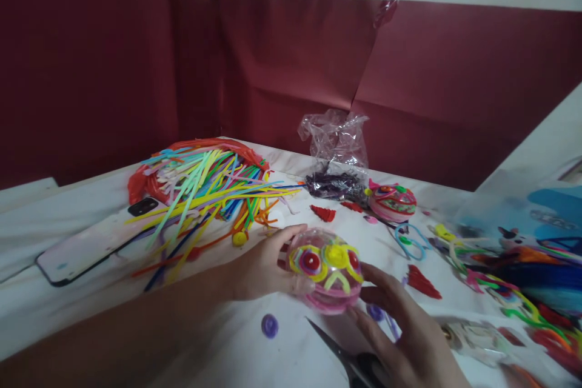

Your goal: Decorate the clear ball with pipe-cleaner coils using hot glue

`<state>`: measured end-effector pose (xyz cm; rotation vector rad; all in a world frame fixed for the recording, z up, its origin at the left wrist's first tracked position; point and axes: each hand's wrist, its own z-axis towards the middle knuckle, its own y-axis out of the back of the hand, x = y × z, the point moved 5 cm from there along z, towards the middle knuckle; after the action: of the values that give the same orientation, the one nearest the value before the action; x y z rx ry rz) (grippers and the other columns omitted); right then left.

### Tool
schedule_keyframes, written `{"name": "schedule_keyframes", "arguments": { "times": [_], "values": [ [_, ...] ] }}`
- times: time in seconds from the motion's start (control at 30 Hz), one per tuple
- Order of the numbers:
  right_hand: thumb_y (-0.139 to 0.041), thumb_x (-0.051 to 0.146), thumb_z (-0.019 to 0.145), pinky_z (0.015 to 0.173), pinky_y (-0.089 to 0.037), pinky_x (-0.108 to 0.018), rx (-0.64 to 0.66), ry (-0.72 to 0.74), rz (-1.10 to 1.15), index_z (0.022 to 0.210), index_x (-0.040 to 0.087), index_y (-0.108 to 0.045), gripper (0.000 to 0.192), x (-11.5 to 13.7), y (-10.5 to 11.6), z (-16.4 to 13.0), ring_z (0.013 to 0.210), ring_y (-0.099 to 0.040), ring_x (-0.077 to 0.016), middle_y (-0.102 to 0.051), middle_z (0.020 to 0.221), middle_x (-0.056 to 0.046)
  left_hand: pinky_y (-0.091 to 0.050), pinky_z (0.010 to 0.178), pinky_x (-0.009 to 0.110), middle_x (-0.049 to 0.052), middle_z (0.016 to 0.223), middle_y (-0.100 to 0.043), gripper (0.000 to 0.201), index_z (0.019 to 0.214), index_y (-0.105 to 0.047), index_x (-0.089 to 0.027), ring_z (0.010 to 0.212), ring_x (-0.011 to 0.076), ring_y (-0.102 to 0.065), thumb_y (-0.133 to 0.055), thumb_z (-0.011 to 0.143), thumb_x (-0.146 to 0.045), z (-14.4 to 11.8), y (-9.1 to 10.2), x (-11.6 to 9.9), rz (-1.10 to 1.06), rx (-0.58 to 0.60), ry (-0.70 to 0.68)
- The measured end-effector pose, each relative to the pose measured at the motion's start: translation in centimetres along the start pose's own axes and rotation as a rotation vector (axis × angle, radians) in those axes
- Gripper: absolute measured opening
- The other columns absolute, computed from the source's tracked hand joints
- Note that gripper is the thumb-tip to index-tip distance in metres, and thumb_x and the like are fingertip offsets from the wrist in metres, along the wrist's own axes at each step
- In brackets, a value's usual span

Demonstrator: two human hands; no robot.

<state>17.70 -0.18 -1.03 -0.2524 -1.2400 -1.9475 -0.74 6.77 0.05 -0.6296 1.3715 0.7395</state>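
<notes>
I see a white table (68, 218) with a pile of straws (204, 188) and a phone (86, 245). The ball (326, 270) sits between my hands: left hand (266, 267) fingers curl onto its side, right hand (404, 333) fingers spread open, touching its lower edge

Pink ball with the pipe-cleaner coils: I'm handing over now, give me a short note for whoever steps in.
Left hand cups the clear pink plastic ball from its left. Right hand touches its lower right, fingers open. Ball rests on the white tablecloth. Done: red, yellow and green coils on the ball. A loose purple coil lies in front, black scissors by the right hand, the multicoloured pipe-cleaner pile back left. A second decorated ball sits behind.
</notes>
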Motion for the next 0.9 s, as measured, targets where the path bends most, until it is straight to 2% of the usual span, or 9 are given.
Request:
{"name": "schedule_keyframes", "arguments": {
  "times": [0.17, 0.33, 0.5, 0.57, 0.67, 0.77, 0.9],
  "values": [
    [-0.042, 0.029, 0.094, 0.073, -0.052, -0.017, 0.042, 0.088, -0.08, 0.127, 0.024, -0.034, 0.034, 0.6, -0.3, 0.1, 0.092, -0.059, -0.0134, -0.055, 0.111, -0.005, -0.046, 0.092, 0.038, 0.013, 0.132, -0.047, 0.083, 0.131, -0.034, -0.019, 0.116, 0.0284, -0.05, -0.078, 0.061, -0.027, -0.4, 0.0, 0.6, -0.046, 0.016, 0.044],
    [-0.042, 0.034, 0.094, 0.068, -0.052, -0.021, -0.019, 0.012, 0.02, 0.12, 0.022, -0.042, 0.029, 0.6, 0.0, 0.1, 0.086, -0.061, -0.0163, -0.058, 0.103, -0.006, -0.046, 0.091, 0.039, 0.015, 0.135, -0.042, 0.092, 0.133, -0.029, -0.02, 0.115, 0.0295, -0.05, -0.08, 0.057, -0.03, -0.4, -0.1, 1.3, -0.081, -0.005, 0.07],
    [-0.046, 0.04, 0.093, 0.068, -0.052, -0.021, -0.071, -0.091, 0.114, 0.118, 0.022, -0.045, 0.031, 0.1, -0.1, 0.0, 0.081, -0.061, -0.0158, -0.059, 0.097, -0.005, -0.048, 0.084, 0.034, 0.01, 0.118, -0.057, 0.065, 0.119, -0.046, -0.02, 0.105, 0.0264, -0.057, -0.076, 0.063, -0.037, 0.0, 0.1, 1.1, -0.048, -0.105, -0.003],
    [-0.045, 0.039, 0.094, 0.068, -0.052, -0.019, -0.091, -0.072, 0.098, 0.12, 0.025, -0.044, 0.029, 0.0, 0.1, 0.1, 0.079, -0.061, -0.0141, -0.059, 0.095, -0.003, -0.049, 0.082, 0.035, 0.01, 0.114, -0.059, 0.061, 0.116, -0.048, -0.018, 0.099, 0.0258, -0.059, -0.074, 0.065, -0.04, 0.1, 0.0, 1.1, -0.042, -0.119, -0.007],
    [-0.044, 0.034, 0.095, 0.066, -0.051, -0.015, -0.029, 0.022, 0.006, 0.125, 0.03, -0.039, 0.03, 0.1, 0.2, 0.3, 0.078, -0.06, -0.0114, -0.058, 0.096, 0.0, -0.048, 0.085, 0.036, 0.012, 0.12, -0.056, 0.069, 0.12, -0.044, -0.018, 0.105, 0.0271, -0.057, -0.077, 0.062, -0.035, 0.0, -0.6, 1.2, -0.116, -0.065, 0.024],
    [-0.042, 0.033, 0.096, 0.066, -0.052, -0.015, -0.014, 0.043, -0.055, 0.129, 0.031, -0.035, 0.034, 0.0, 0.5, 0.4, 0.078, -0.06, -0.0118, -0.057, 0.095, -0.001, -0.043, 0.094, 0.035, 0.011, 0.13, -0.049, 0.079, 0.125, -0.037, -0.021, 0.117, 0.0262, -0.049, -0.08, 0.058, -0.022, -0.2, -1.4, 0.8, -0.208, 0.006, 0.008],
    [-0.042, 0.034, 0.096, 0.067, -0.052, -0.016, -0.018, 0.067, -0.086, 0.132, 0.033, -0.033, 0.037, 0.3, 0.7, 0.5, 0.077, -0.059, -0.0124, -0.055, 0.097, -0.001, -0.039, 0.1, 0.035, 0.009, 0.132, -0.047, 0.076, 0.126, -0.035, -0.022, 0.121, 0.0241, -0.046, -0.077, 0.062, -0.016, -0.4, -1.8, 0.2, -0.211, 0.01, -0.011]
  ]
}}
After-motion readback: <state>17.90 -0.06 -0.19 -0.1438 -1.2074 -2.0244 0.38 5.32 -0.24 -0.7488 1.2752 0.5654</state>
